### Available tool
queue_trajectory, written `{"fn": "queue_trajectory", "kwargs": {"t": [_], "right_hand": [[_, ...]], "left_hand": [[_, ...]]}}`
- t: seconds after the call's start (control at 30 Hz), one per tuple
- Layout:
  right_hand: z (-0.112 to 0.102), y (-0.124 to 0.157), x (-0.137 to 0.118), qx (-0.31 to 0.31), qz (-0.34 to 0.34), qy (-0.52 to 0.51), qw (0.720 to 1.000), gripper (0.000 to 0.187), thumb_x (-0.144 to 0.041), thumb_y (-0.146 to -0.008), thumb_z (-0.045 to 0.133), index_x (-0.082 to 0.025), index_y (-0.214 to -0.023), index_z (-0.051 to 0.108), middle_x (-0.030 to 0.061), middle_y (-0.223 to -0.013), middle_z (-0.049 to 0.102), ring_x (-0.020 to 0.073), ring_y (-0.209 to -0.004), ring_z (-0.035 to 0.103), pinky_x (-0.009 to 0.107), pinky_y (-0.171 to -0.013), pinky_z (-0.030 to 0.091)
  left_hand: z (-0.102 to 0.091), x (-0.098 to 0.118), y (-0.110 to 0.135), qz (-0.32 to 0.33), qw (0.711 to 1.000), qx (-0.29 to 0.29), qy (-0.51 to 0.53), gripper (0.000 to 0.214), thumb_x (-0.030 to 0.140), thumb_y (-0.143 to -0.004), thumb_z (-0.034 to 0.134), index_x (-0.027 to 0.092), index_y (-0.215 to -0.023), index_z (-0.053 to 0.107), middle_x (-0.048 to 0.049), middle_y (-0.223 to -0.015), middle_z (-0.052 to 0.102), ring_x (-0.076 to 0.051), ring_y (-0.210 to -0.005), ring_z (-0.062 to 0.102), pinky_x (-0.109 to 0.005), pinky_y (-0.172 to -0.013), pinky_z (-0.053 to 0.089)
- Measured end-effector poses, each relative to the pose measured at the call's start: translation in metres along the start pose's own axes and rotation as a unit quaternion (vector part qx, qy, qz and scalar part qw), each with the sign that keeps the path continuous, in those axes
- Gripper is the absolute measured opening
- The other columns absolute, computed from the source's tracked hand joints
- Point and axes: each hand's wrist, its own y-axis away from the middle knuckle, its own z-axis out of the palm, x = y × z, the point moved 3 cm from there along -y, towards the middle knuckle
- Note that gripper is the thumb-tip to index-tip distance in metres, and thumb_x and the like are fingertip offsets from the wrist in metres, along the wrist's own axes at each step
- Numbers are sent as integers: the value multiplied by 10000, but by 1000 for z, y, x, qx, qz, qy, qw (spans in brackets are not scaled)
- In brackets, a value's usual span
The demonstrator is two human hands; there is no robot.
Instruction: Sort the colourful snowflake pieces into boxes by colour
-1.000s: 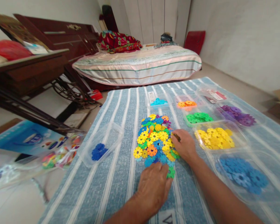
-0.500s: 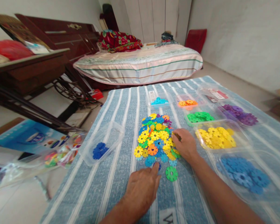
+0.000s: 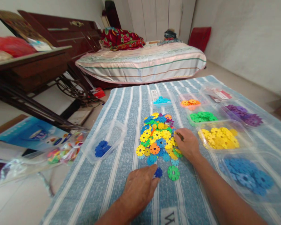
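A pile of mixed coloured snowflake discs (image 3: 158,139) lies on a blue striped cloth (image 3: 121,187). My left hand (image 3: 140,187) rests palm down just below the pile, its fingertips pinched on a dark blue disc (image 3: 158,172). A green disc (image 3: 173,172) lies loose just right of it. My right hand (image 3: 187,144) sits curled at the pile's right edge, fingers closed on a small disc I cannot make out.
Clear trays hold sorted discs: dark blue (image 3: 102,147) on the left, cyan (image 3: 162,100), orange (image 3: 190,102), green (image 3: 202,117), yellow (image 3: 219,137), purple (image 3: 244,112) and blue (image 3: 247,178) on the right. A bed (image 3: 142,64), a wooden table (image 3: 25,72) and bags (image 3: 58,154) lie around.
My left hand has drawn back toward me from the pile's lower edge, dragging a dark blue disc out with it; the green disc now lies uncovered. My right hand has barely moved.
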Motion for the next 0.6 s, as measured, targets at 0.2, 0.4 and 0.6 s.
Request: {"fn": "queue_trajectory", "kwargs": {"t": [0.2, 0.4, 0.6], "right_hand": [[-1, 0, -1, -2, 5, -2, 1000, 151, -267, -777, 482, -198, -777, 617, 32, -784, 623, 176, -769, 537, 289, -721, 399], [0, 1, 0, 0, 0, -3, 1000, 168, -284, -782, 478, -196, -787, 621, 35, -789, 621, 176, -769, 535, 288, -718, 398], [1, 3, 2, 1, 2, -3, 1000, 196, -316, -787, 468, -197, -784, 624, 32, -772, 613, 173, -751, 529, 281, -691, 392]], "left_hand": [[0, 1, 4, 14, 1000, 17, 18, 275, 312, -866, 391, 233, -1087, 535, -36, -982, 672, -230, -930, 616, -362, -788, 456], [-20, -12, 11, -13, 998, 60, 33, 200, 314, -854, 413, 214, -949, 558, -20, -859, 674, -180, -780, 621, -265, -655, 420], [-83, -69, 14, -141, 972, 176, -62, 344, 369, -857, 401, 196, -1125, 530, -40, -827, 672, -209, -774, 631, -283, -665, 419]]}}
